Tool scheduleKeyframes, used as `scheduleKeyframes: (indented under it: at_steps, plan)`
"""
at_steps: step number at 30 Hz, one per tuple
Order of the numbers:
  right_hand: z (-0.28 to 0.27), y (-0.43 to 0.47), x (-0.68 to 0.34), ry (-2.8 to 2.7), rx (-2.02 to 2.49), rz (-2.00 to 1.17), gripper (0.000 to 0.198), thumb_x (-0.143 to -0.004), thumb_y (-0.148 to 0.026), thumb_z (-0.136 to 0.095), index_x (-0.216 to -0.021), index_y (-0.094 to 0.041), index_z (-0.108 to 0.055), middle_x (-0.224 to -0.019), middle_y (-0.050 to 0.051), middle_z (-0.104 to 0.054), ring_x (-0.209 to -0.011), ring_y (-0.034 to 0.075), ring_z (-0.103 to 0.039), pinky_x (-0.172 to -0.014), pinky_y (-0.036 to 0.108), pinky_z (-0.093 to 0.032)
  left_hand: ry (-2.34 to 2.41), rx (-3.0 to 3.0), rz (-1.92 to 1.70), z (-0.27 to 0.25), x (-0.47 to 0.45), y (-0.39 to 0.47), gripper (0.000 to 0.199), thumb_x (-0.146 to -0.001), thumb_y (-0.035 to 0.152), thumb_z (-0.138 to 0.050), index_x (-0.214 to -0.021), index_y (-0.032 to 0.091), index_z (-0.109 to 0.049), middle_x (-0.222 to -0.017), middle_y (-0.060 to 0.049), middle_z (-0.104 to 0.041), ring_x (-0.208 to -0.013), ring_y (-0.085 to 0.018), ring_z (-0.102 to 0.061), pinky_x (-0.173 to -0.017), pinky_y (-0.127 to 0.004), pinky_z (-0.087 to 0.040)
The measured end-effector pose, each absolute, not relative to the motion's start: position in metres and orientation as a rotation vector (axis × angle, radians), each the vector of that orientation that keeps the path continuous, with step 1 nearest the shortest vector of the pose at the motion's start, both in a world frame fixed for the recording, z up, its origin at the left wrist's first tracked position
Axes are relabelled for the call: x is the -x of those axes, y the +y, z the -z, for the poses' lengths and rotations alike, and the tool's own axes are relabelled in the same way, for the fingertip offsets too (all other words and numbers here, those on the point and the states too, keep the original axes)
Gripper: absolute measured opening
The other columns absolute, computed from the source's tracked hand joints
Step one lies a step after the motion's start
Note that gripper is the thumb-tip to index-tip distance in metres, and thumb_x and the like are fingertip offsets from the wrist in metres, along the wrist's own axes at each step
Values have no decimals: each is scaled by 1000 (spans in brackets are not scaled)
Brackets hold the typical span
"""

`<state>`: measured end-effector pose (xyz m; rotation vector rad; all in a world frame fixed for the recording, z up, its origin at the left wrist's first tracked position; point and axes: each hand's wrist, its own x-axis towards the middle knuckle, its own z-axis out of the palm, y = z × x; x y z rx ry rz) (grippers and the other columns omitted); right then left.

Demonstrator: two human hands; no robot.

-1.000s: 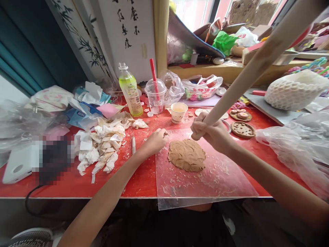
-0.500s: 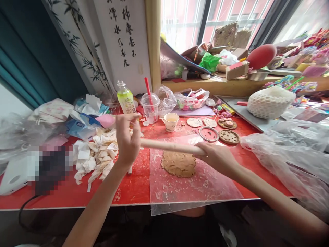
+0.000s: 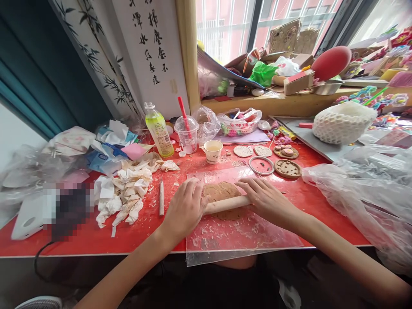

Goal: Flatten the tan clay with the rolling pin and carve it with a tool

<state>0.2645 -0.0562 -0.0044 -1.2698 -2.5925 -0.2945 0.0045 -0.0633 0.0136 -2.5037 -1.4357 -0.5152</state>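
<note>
A pale wooden rolling pin (image 3: 227, 205) lies across a flattened slab of brown clay (image 3: 222, 189), covering its middle. My left hand (image 3: 188, 201) is closed over the pin's left end, and my right hand (image 3: 260, 193) grips the right end. Both palms face down and hide the pin's tips. Beneath the clay is a clear plastic sheet (image 3: 222, 244) dotted with pale crumbs, its front edge overhanging the table. To the left of my left hand rests a thin tool with a light handle (image 3: 161, 199).
Crumpled tissues (image 3: 128, 193) are heaped on the red table (image 3: 119, 246) at left. Behind the sheet stand a paper cup (image 3: 213, 152), a plastic cup with red straw (image 3: 187, 133) and a green-labelled bottle (image 3: 159, 131). Round clay pieces (image 3: 287, 168) and plastic wrap (image 3: 350, 184) lie rightward.
My left hand has come down and right, from raised with the pin's end to low over the sheet. The pin has moved from above the clay down onto it.
</note>
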Motion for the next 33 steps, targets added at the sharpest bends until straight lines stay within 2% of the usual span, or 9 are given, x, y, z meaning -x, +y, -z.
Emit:
scheduleKeyframes:
  at_steps: [5, 8, 11, 14, 18, 24, 27, 30, 33]
  plan:
    - [1, -62, -281, -2579, 1402, -64, 46, -92, -44, -39, -126, -15, -50, -122, 14, -60, -112, 26, -57, -92, 43, -48, -1474, 2629, 456, -2, 3, -74, 46, -96, 41, -32, -130, 11, -41, -130, -15, -49, -126, -28, -43, -105, -45, -38]
    - [6, -60, -284, -2582, 1395, -12, 57, -93, -48, -32, -136, -12, -41, -137, 16, -48, -128, 28, -44, -102, 47, -41, -1473, 2725, 329, 4, 5, -57, 58, -96, 48, -27, -138, 9, -32, -141, -17, -41, -133, -27, -34, -109, -47, -33]
    - [15, -62, -282, -2563, 1366, 135, 67, -91, -53, -35, -140, -7, -35, -143, 17, -40, -136, 30, -32, -110, 52, -31, -1472, 2739, 206, 4, 4, -47, 62, -95, 49, -24, -139, 6, -33, -146, -17, -35, -137, -28, -29, -111, -49, -29]
    - [20, -81, -287, -2565, 1298, 147, 70, -90, -52, -39, -145, -11, -26, -144, 16, -39, -137, 28, -31, -111, 51, -30, -1396, 2735, 175, 4, 11, -63, 59, -96, 45, -26, -140, 6, -32, -147, -17, -34, -138, -27, -28, -111, -47, -30]
    - [19, -96, -296, -2668, 1204, 36, 74, -90, -52, -38, -149, -17, -12, -150, 12, -29, -139, 25, -27, -110, 45, -35, -1194, 2775, 146, 4, 22, -86, 57, -96, 40, -29, -143, 9, -29, -150, -15, -28, -141, -25, -19, -114, -44, -26]
    - [18, -47, -280, -2585, 1381, 176, 72, -93, -52, -26, -147, -6, -16, -149, 18, -27, -140, 29, -19, -113, 54, -22, -1463, 2763, 53, 3, 14, -45, 64, -96, 45, -22, -143, 1, -24, -151, -18, -23, -140, -28, -22, -113, -47, -26]
    - [19, -62, -283, -2640, 1325, 184, 74, -92, -53, -29, -148, -8, -10, -151, 16, -23, -141, 28, -17, -113, 52, -22, -1418, 2798, 61, 1, 20, -60, 61, -96, 43, -24, -144, 6, -24, -151, -14, -25, -140, -26, -24, -113, -45, -26]
    - [18, -93, -292, -2718, 1216, 128, 76, -92, -53, -28, -149, -12, 1, -153, 13, -17, -141, 26, -16, -113, 49, -26, -1225, 2883, 96, 1, 31, -89, 61, -96, 41, -29, -148, 14, -13, -153, -10, -18, -142, -23, -15, -114, -42, -26]
    - [18, -85, -290, -2714, 1247, 162, 72, -94, -51, -23, -149, -12, 2, -153, 14, -17, -141, 25, -16, -113, 50, -24, -1257, 2907, 60, 3, 29, -82, 63, -96, 44, -27, -148, 13, -9, -154, -11, -11, -143, -25, -11, -113, -45, -25]
